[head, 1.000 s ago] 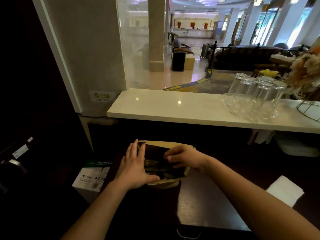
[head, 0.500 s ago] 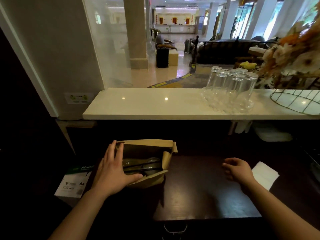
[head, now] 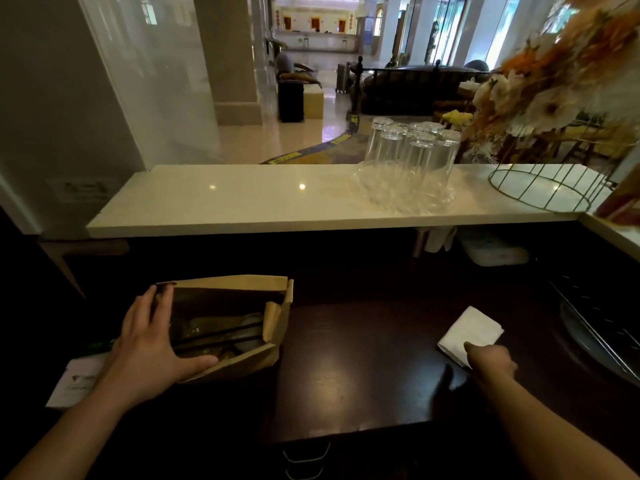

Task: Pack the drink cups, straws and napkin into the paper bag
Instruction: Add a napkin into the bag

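Dark desk [head: 363,375] below the pale counter carries what we need. Our folded white napkin [head: 472,332] lies near the desk's right edge, just beyond our right hand [head: 490,362], whose fingertips touch its near corner; whether they pinch it yet, we cannot tell. Its long axis runs diagonally, away to the right. Our left hand [head: 149,344], spread, braces the open paper bag [head: 225,365] at the left edge, straws [head: 221,336] and cups inside. Half a second ago the right hand was short of the napkin.

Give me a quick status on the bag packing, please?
Left hand steadying open paper bag, cups and straws inside. Right hand at napkin's near edge, grip unclear. Nothing between napkin and bag.
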Tool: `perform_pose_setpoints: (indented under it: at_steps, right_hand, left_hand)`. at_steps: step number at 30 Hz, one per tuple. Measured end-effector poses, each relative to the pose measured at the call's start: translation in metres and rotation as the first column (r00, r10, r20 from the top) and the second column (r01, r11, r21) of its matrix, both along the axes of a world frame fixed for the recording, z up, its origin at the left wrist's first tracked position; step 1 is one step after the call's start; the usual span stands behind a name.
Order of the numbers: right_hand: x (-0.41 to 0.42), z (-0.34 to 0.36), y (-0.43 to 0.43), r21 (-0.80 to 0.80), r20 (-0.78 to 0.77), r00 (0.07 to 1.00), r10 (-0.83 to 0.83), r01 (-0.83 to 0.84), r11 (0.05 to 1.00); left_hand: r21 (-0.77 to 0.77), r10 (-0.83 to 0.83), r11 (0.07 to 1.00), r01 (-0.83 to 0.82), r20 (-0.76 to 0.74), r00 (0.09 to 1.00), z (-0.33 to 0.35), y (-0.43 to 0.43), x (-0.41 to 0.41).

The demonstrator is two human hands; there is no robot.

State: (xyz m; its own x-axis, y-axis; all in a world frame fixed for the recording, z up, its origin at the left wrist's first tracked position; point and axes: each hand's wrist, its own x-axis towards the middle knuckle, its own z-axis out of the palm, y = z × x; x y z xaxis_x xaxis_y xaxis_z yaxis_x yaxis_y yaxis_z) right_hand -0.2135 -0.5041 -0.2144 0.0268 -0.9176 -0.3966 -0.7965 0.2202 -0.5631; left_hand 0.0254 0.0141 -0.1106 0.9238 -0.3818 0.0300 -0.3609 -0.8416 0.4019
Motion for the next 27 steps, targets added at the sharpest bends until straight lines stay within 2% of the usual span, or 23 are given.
perform_pose_setpoints:
  at_steps: [7,12,15,20,22,25,27]
  right_hand:
    - [0.014,-0.006,-0.013,0.027,-0.072,0.988,0.134,-0.132,0.991]
    - [0.013,-0.018,-0.021,0.072,-0.141,0.986,0.086,-0.076,0.994]
    - [0.011,-0.024,-0.025,0.051,-0.136,0.978,0.160,-0.155,0.987]
    - [0.019,-0.023,-0.020,-0.019,0.012,0.994,0.106,-0.106,0.994]
    - [0.027,-0.019,-0.011,-0.045,0.126,0.986,0.105,-0.100,0.994]
    - [0.044,0.005,0.010,-0.026,0.419,0.902,0.105,-0.103,0.994]
    - [0.055,0.032,0.027,-0.076,0.529,0.823,0.207,-0.197,0.977]
  left_hand:
    - [0.019,0.008,1.000,-0.008,0.005,1.000,0.004,-0.005,0.000]
    - [0.016,0.032,0.999,-0.032,0.022,0.999,-0.002,-0.004,0.002]
    - [0.016,0.040,0.999,-0.041,0.049,0.998,-0.005,-0.004,0.000]
    - [0.029,0.020,0.999,-0.021,0.033,0.999,0.001,-0.007,-0.008]
    - [0.031,0.023,0.999,-0.024,0.029,0.999,0.005,-0.009,-0.011]
    - [0.034,0.018,0.999,-0.019,0.031,0.999,0.011,-0.014,-0.015]
    - [0.030,0.005,1.000,-0.006,0.028,1.000,0.013,-0.014,-0.017]
